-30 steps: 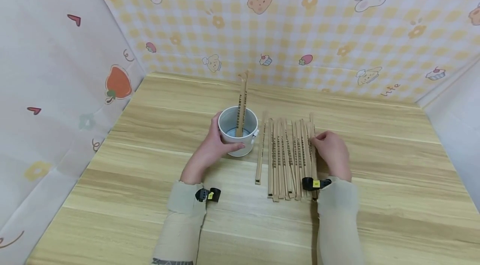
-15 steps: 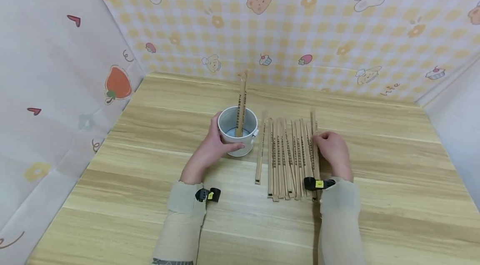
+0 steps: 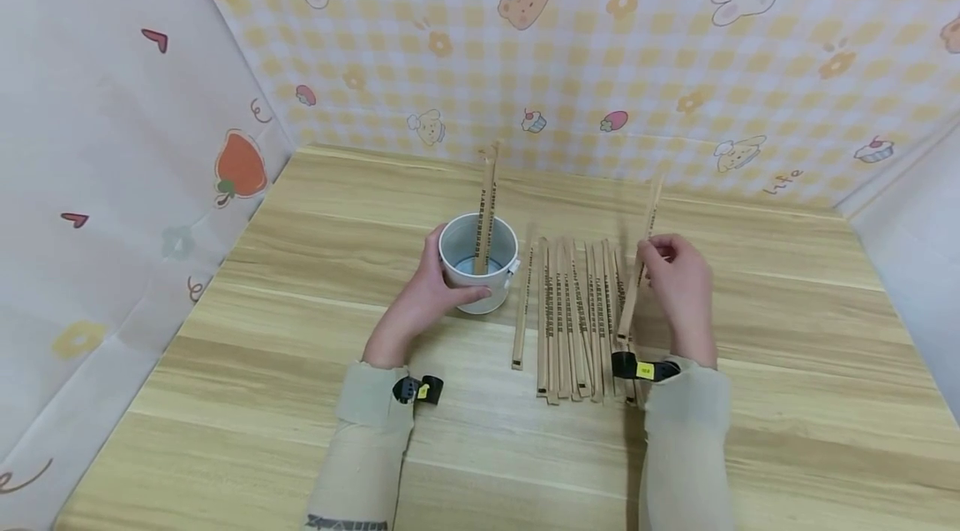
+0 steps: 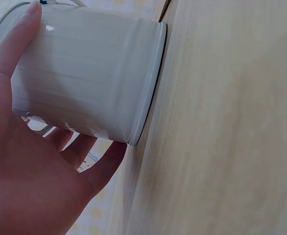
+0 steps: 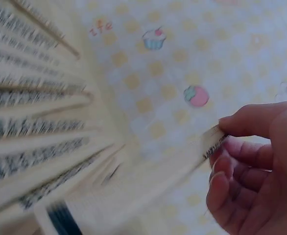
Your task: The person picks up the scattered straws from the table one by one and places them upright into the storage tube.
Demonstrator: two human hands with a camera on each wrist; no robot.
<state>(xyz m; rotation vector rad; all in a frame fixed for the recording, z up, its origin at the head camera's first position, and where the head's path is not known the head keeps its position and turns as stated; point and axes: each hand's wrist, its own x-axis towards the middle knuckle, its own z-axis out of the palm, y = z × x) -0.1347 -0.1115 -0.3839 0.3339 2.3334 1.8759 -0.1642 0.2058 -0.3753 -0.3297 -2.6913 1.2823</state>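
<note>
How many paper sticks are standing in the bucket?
2 that show, in the white bucket: in the head view, the left stick and, right beside it, the right stick. Both poke above the rim. Another might be hidden behind them.

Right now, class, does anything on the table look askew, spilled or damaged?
Slightly askew: one slim brown packet lies apart, between the white bucket and the row of packets, where some overlap at uneven angles. No spill or damage is visible.

1 printed stick [image 3: 633,292]: lifted off row [image 3: 573,323], right end; now aslant; right grip [image 3: 681,281] raised with it
</note>
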